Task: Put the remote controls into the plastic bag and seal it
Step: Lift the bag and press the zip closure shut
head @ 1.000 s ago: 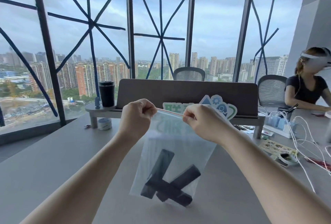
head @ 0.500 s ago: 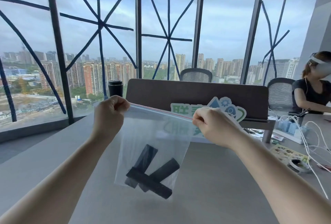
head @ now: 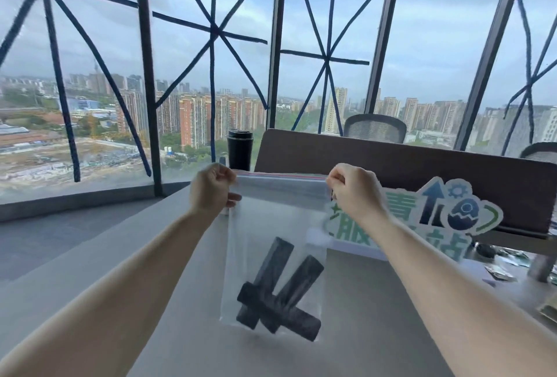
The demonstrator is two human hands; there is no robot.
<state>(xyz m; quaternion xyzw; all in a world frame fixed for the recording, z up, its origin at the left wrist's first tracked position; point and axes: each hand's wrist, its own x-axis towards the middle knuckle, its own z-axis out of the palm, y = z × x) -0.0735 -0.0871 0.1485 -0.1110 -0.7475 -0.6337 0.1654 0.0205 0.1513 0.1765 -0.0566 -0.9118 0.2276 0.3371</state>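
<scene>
A clear plastic zip bag [head: 271, 226] hangs upright above the grey table [head: 90, 271], stretched flat between my hands. My left hand [head: 211, 188] pinches its top left corner and my right hand [head: 352, 189] pinches the top right corner, with the red-lined zip strip taut between them. Three black remote controls [head: 278, 292] lie crossed over one another at the bottom of the bag, near the table surface.
A black tumbler [head: 240, 149] stands behind the bag beside a dark desk divider [head: 422, 171]. A green and blue cut-out sign [head: 437, 220] leans against the divider on the right. Small items lie at the table's right edge [head: 497, 268]. Two mesh chairs stand beyond.
My hands have spread apart along the zip strip, from close together to the bag's two top corners. The view has turned left, and the person at the right is out of sight.
</scene>
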